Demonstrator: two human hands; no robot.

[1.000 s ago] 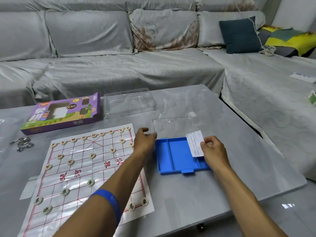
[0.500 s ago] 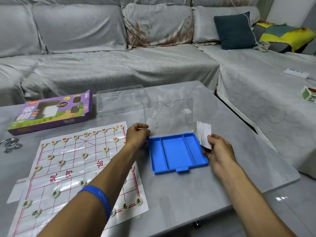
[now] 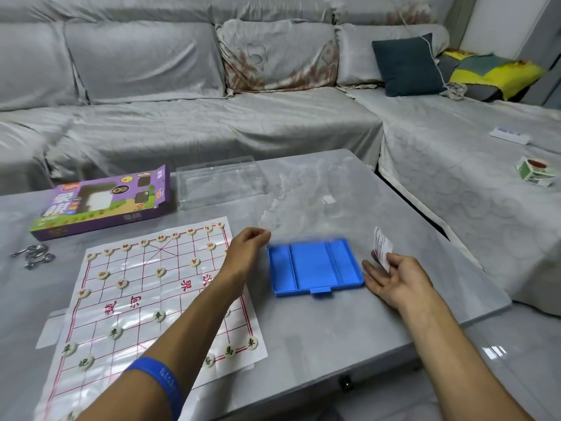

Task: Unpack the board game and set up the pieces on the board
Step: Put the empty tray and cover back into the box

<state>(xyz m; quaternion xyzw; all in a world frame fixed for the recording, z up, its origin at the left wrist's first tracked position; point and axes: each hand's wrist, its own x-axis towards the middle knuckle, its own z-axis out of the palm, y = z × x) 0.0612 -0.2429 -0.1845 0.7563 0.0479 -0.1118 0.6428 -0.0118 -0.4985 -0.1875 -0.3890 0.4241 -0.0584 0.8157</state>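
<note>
I see a grey marble-look table (image 3: 303, 326) filling the lower frame. At left lies the paper game board (image 3: 151, 299) with round pieces (image 3: 251, 343) on it. Above it, at upper left, sit the purple box (image 3: 100, 205) and a clear plastic cover (image 3: 220, 182). Metal ring puzzles (image 3: 33, 255) rest at the far left edge. Right of centre is a blue tray (image 3: 315, 268); behind it there may be a clear lid, too blurred to confirm.

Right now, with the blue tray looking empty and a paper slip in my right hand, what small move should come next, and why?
Probably set the paper slip down on the table. The blue tray holds nothing, the pieces already sit on the board, and the right hand only pinches the slip.
</note>
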